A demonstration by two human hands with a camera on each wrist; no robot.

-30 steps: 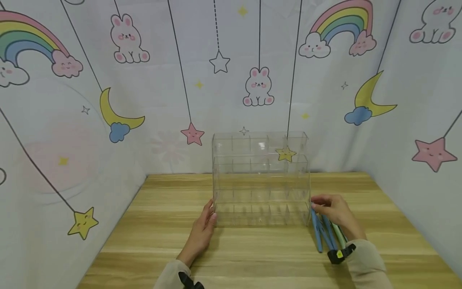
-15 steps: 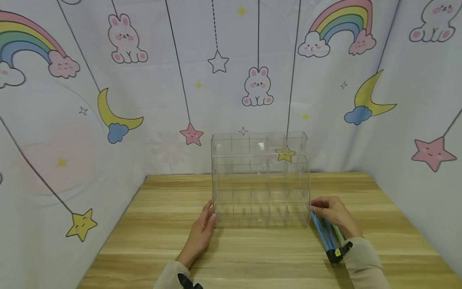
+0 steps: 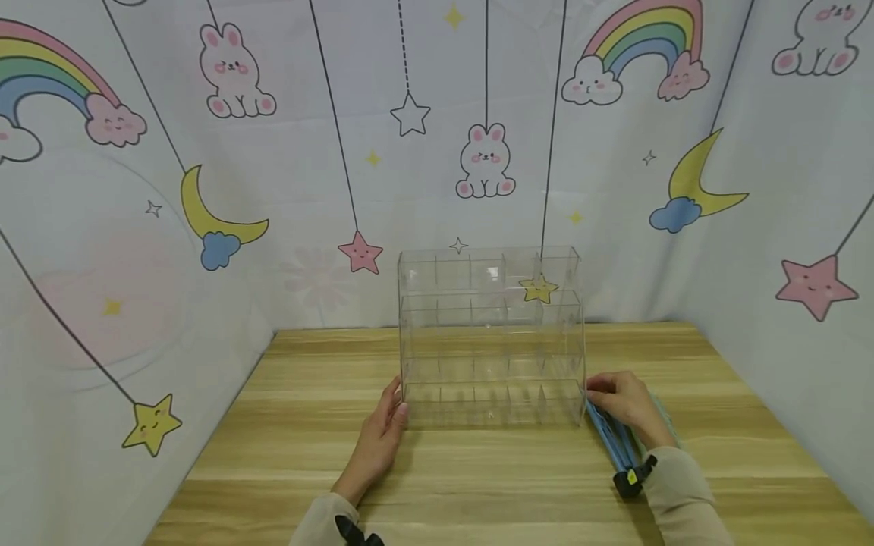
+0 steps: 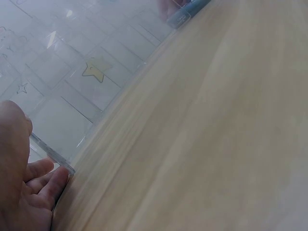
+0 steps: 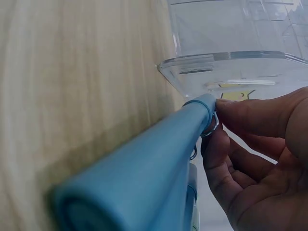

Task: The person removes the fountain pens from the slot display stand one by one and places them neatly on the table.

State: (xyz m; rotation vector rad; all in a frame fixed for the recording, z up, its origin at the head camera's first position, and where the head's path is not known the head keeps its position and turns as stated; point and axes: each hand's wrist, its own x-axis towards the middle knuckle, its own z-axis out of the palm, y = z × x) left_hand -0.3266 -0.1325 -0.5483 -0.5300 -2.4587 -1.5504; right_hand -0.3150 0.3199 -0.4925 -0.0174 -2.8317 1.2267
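Observation:
A clear tiered organizer (image 3: 492,369) with several small compartments stands upright on the table. My left hand (image 3: 375,440) grips its lower left corner. In the left wrist view the thumb and fingers (image 4: 48,185) lie around the edge of its side panel. At the lower right corner, my right hand (image 3: 628,406) pinches the end of a blue pen (image 5: 134,168) near its metal clip. Another blue pen (image 5: 191,192) lies behind it, partly hidden. Pale green pens (image 3: 665,417) show beyond the right hand, mostly covered by it.
The wooden table (image 3: 464,485) runs back to a white curtain (image 3: 328,197) printed with rabbits, stars, moons and rainbows. Black wrist cameras sit on both wrists, the right one (image 3: 631,478) overlapping the lower ends of the blue pens.
The right hand and wrist have shifted slightly, and the blue pens look closer together. Green pens now show to the right of the hand. The left hand keeps its hold on the organizer.

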